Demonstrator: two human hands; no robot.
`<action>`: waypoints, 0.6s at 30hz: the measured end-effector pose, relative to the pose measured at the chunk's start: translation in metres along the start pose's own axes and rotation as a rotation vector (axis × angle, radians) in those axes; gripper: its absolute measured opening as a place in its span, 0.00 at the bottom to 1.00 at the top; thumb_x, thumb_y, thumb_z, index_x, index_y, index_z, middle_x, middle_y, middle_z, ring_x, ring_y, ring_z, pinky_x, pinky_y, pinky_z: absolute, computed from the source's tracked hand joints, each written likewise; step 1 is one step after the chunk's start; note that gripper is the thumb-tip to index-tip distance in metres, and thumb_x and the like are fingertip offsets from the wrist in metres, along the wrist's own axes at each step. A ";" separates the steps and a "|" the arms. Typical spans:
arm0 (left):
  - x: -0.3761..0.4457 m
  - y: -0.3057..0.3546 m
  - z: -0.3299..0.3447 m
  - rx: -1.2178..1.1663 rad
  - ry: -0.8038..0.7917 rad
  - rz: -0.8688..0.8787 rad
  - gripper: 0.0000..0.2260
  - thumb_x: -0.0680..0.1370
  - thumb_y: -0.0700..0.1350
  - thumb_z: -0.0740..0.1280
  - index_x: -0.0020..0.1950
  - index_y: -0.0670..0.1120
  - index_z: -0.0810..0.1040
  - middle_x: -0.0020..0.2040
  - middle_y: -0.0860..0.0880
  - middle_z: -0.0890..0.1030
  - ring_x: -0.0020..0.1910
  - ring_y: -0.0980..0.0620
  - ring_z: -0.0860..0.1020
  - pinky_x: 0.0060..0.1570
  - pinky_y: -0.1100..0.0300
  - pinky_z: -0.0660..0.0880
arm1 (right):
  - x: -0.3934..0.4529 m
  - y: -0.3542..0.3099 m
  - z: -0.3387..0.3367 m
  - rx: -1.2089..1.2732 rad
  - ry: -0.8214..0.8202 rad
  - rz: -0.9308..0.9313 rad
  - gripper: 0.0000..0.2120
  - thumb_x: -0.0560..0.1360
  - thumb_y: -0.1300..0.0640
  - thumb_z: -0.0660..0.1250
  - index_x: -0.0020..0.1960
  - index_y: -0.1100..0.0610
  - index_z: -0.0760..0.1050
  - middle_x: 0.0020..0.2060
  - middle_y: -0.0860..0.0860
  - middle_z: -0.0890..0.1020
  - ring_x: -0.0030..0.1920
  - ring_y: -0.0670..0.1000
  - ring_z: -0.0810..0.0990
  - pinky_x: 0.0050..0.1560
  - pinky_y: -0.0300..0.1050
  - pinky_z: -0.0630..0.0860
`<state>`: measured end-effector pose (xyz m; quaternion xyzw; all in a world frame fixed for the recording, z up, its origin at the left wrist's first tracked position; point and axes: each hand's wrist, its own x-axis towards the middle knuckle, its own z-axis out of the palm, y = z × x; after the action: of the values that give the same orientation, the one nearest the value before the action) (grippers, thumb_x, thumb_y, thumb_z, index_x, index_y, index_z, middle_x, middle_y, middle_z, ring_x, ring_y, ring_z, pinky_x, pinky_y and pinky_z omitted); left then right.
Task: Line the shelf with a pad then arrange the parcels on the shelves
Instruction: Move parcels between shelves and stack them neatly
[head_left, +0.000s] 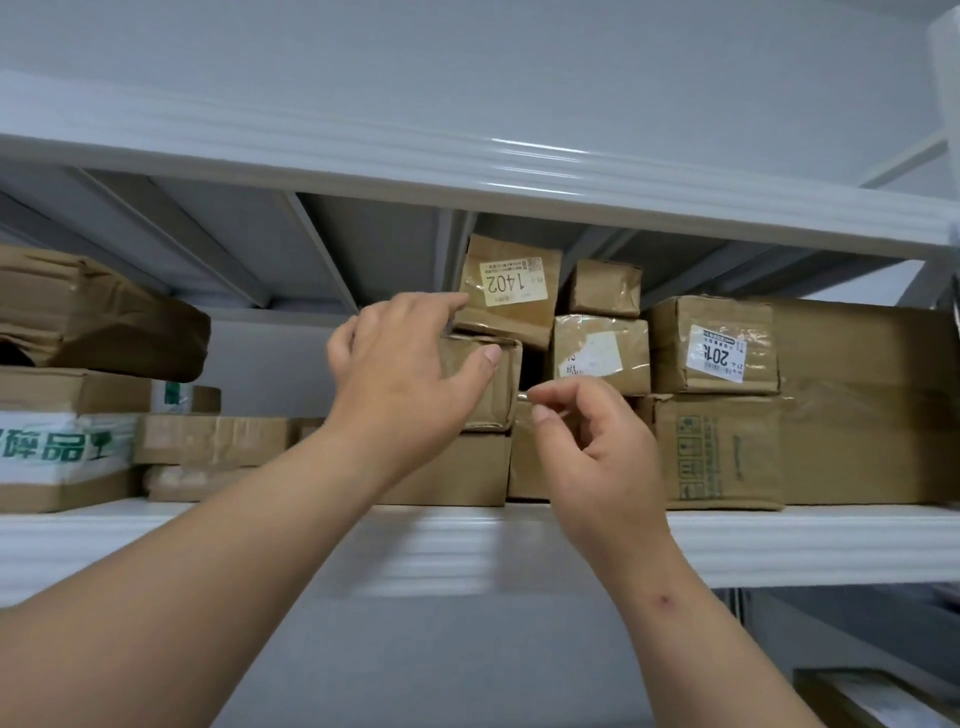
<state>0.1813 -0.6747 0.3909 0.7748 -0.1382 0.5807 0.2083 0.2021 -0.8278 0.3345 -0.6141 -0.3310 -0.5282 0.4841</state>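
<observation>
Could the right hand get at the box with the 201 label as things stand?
Probably yes. The right hand hovers empty, fingers loosely curled, just left of and below the box with the 201 label. That box sits at the front of the shelf atop another box, nothing in front of it.

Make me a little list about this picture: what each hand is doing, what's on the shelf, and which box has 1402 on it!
left hand: grips a small brown parcel stacked on a flat box
right hand: fingers curled, holding nothing, just in front of the parcels
shelf: white, full of brown parcels
1402 parcel: tilted, just above the gripped parcel
</observation>
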 end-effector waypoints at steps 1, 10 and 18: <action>-0.008 0.001 0.001 -0.002 -0.002 0.002 0.23 0.77 0.61 0.61 0.71 0.58 0.70 0.67 0.57 0.72 0.70 0.53 0.64 0.70 0.52 0.53 | -0.007 0.002 0.000 0.014 -0.011 0.020 0.05 0.75 0.58 0.65 0.47 0.50 0.78 0.41 0.43 0.79 0.40 0.44 0.78 0.39 0.32 0.72; -0.056 0.014 0.002 -0.023 -0.016 -0.099 0.25 0.73 0.61 0.60 0.69 0.59 0.71 0.67 0.58 0.72 0.70 0.53 0.65 0.65 0.53 0.56 | -0.038 0.004 -0.020 0.032 -0.136 0.082 0.06 0.75 0.60 0.65 0.45 0.49 0.77 0.39 0.44 0.79 0.38 0.43 0.77 0.39 0.32 0.71; -0.103 0.048 0.006 -0.129 -0.036 -0.147 0.22 0.72 0.57 0.61 0.66 0.56 0.74 0.59 0.63 0.70 0.68 0.54 0.68 0.68 0.50 0.59 | -0.071 -0.015 -0.049 0.024 -0.258 0.191 0.05 0.78 0.61 0.66 0.47 0.52 0.78 0.37 0.42 0.77 0.34 0.43 0.75 0.36 0.31 0.68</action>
<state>0.1347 -0.7226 0.2991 0.7780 -0.1219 0.5398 0.2974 0.1568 -0.8618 0.2683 -0.6996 -0.3367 -0.3927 0.4929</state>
